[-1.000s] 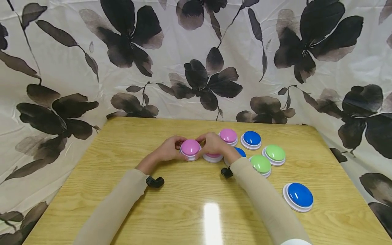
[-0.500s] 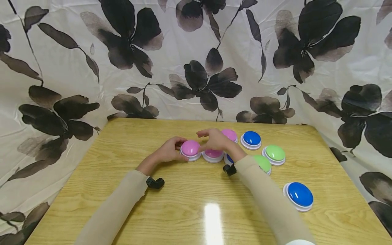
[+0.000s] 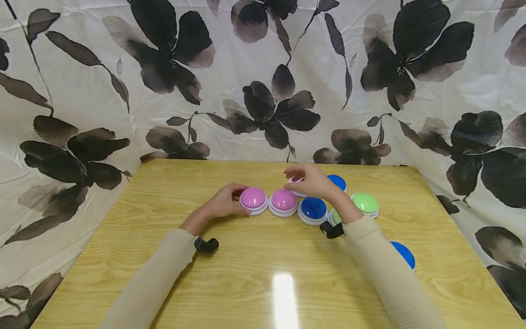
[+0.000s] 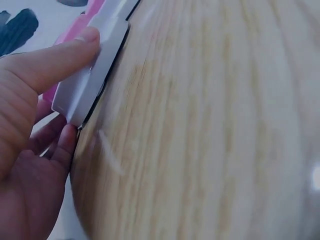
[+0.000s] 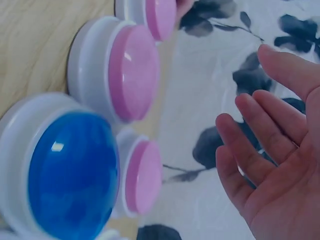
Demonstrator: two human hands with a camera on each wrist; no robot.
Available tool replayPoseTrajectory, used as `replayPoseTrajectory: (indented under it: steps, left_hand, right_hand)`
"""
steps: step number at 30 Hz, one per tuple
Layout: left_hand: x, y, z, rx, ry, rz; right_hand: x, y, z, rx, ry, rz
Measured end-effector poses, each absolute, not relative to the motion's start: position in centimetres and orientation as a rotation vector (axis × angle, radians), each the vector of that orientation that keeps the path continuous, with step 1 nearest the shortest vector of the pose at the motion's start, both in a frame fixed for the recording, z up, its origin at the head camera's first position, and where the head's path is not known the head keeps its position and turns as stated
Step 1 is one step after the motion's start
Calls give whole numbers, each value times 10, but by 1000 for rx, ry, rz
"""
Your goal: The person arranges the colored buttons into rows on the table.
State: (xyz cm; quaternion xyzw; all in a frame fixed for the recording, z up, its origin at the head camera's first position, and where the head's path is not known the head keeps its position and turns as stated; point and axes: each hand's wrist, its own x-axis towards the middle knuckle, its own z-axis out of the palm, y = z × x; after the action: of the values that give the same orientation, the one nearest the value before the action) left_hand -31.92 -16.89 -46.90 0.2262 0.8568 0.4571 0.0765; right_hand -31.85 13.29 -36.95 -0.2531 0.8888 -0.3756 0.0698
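My left hand (image 3: 225, 201) holds the leftmost pink push button (image 3: 253, 198) by its white base. In the left wrist view the thumb (image 4: 75, 52) presses the base's near side, while the other fingers curl behind it. A second pink button (image 3: 283, 200) sits right beside the first. My right hand (image 3: 314, 179) hovers over the table with nothing in it, its fingers loosely bent in the right wrist view. Behind and beneath it, a third pink button (image 5: 145, 177) is partly hidden in the head view. A blue button (image 3: 314, 209) stands just in front of that hand.
To the right lie another blue button (image 3: 338, 182), a green button (image 3: 365, 204) and a green one (image 3: 336, 217) mostly covered by the right wrist. A further blue button (image 3: 403, 254) shows past the right sleeve. Floral cloth (image 3: 230, 82) hangs behind the wooden table (image 3: 230, 283).
The right hand has let go of the leftmost pink button, lifted and moved right, uncovering the second pink button and the nearer blue one. My left hand stays on its button.
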Motion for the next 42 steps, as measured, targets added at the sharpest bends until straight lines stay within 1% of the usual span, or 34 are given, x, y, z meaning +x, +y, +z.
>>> replayPoseTrajectory:
  steps: [8,17,27,42]
  left_hand:
    - [-315,-158,-451,672,2685,1367]
    - [-304,-121,-424,920,2750,1297]
    - [-305,-78,-423,1037,2779,1127]
    - [-316,-30,-430,978,2822,798]
  right_hand:
    - [-307,172,-370,-704,2728,-1133]
    - [-301,207,-383,-659,2727,-1195]
    - [-296,231,-401,-552,2675,-1214]
    - [-290,236,-422,-474,2633,-1181]
